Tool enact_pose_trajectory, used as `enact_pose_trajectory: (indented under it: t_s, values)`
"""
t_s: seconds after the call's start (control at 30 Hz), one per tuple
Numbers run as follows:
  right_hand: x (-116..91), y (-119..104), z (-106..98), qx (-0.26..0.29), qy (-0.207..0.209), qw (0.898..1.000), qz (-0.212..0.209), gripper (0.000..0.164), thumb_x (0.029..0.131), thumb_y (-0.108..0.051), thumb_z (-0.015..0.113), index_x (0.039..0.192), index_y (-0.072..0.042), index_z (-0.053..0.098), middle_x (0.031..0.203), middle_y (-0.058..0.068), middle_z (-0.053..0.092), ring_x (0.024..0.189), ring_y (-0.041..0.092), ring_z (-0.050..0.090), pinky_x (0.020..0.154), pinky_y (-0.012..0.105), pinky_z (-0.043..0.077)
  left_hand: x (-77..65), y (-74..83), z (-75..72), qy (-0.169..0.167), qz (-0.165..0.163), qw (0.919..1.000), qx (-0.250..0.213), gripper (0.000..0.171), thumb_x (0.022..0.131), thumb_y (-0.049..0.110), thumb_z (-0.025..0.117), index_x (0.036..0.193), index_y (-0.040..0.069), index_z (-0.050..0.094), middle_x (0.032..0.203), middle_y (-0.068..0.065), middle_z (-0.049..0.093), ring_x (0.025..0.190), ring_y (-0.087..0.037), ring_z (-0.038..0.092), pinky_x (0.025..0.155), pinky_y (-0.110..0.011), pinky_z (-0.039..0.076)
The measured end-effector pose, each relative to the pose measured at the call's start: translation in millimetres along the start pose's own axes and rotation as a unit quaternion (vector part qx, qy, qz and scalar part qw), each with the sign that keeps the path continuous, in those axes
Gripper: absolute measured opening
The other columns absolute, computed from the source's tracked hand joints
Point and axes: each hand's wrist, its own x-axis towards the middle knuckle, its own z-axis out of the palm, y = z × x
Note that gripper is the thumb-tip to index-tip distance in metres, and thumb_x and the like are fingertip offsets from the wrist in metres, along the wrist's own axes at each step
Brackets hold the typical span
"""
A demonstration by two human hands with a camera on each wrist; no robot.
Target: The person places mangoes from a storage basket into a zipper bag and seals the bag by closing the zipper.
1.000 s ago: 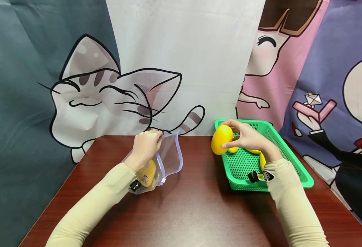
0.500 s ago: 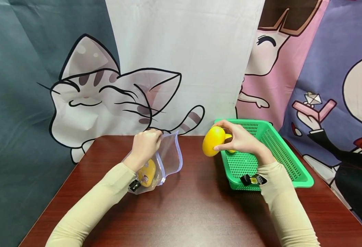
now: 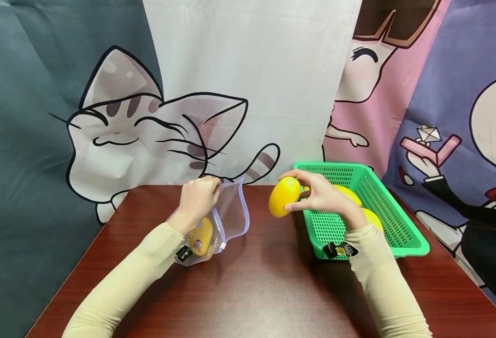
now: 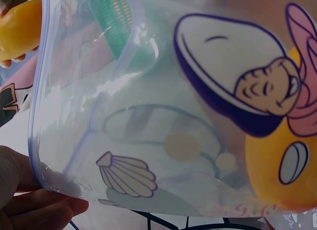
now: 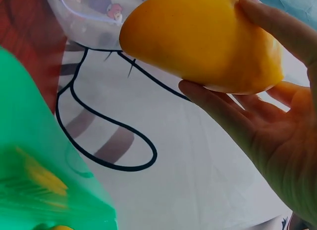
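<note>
My left hand (image 3: 198, 199) grips the upper edge of a clear zip bag (image 3: 234, 209) with a lilac rim and a white slider. Inside the bag lies a yellow mango (image 3: 202, 236); the left wrist view shows cartoon prints (image 4: 126, 174) on the plastic in front of it. Over the left side of a green basket, my right hand (image 3: 321, 195) holds another yellow mango (image 3: 283, 197) between thumb and fingers, clear of the table. The bag's mouth faces right, toward this mango. In the right wrist view the held mango (image 5: 198, 42) is smooth and oblong.
The green plastic basket (image 3: 414, 246) stands at the right of the brown table (image 3: 256, 286), with more yellow fruit (image 3: 371, 219) in it, partly hidden by the right arm. A cartoon-printed cloth (image 3: 256, 61) hangs behind the table.
My right hand has carried the mango left, out past the basket's left rim, and slightly down. The left hand and the bag have stayed in place.
</note>
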Motion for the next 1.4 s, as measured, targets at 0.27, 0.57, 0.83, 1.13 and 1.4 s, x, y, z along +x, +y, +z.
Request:
enact_pose_trajectory:
  t_s: [0.27, 0.57, 0.83, 1.13, 1.4]
  values:
    - [1.8, -14.7, 4.7, 0.007, 0.002, 1.0, -0.006, 0.058, 0.068, -0.007, 0.083, 0.119, -0.003, 0.055, 0.107, 0.008, 0.059, 0.089, 0.021, 0.062, 0.073, 0.031, 0.057, 1.5, -1.2, -1.6, -0.007, -0.002, 0.9999, -0.013, 0.005, 0.081, 0.01, 0.067, 0.079, 0.012, 0.072, 0.079, -0.002, 0.072, 0.058, -0.028, 0.065, 0.043, -0.04, 0.047]
    - [9.1, 17.3, 17.8, 0.028, 0.008, 0.999, -0.013, 0.064, 0.065, -0.02, 0.087, 0.119, -0.013, 0.055, 0.108, 0.004, 0.059, 0.087, 0.019, 0.062, 0.072, 0.028, 0.057, 2.0, -3.3, -2.4, -0.018, -0.021, 0.9993, -0.025, 0.006, 0.081, 0.01, 0.067, 0.078, 0.013, 0.072, 0.076, -0.003, 0.071, 0.06, -0.029, 0.065, 0.047, -0.044, 0.048]
    - [10.8, 18.9, 22.9, 0.007, 0.014, 1.0, -0.026, 0.063, 0.064, -0.034, 0.087, 0.116, -0.024, 0.054, 0.1, -0.003, 0.062, 0.082, 0.015, 0.062, 0.07, 0.029, 0.057, 2.6, -4.8, -4.0, -0.016, -0.032, 0.9988, -0.032, 0.008, 0.081, 0.01, 0.066, 0.077, 0.014, 0.071, 0.074, -0.002, 0.07, 0.058, -0.029, 0.064, 0.046, -0.044, 0.047]
    - [14.2, 15.5, 32.3, 0.046, 0.019, 0.998, -0.045, 0.064, 0.064, -0.025, 0.088, 0.116, -0.016, 0.053, 0.101, 0.002, 0.066, 0.081, 0.016, 0.064, 0.069, 0.029, 0.057, 4.9, -6.2, -6.6, -0.034, -0.062, 0.9959, -0.057, 0.01, 0.081, 0.013, 0.065, 0.081, 0.016, 0.075, 0.075, 0.001, 0.072, 0.06, -0.025, 0.066, 0.05, -0.043, 0.049]
    - [13.4, -1.6, 39.2, 0.027, 0.031, 0.998, -0.045, 0.063, 0.063, -0.014, 0.088, 0.116, -0.008, 0.054, 0.104, 0.005, 0.066, 0.08, 0.016, 0.063, 0.067, 0.028, 0.057, 5.1, -6.9, -8.5, -0.047, -0.081, 0.9932, -0.069, 0.012, 0.082, 0.015, 0.064, 0.084, 0.016, 0.076, 0.079, 0.0, 0.074, 0.065, -0.027, 0.067, 0.054, -0.045, 0.05]
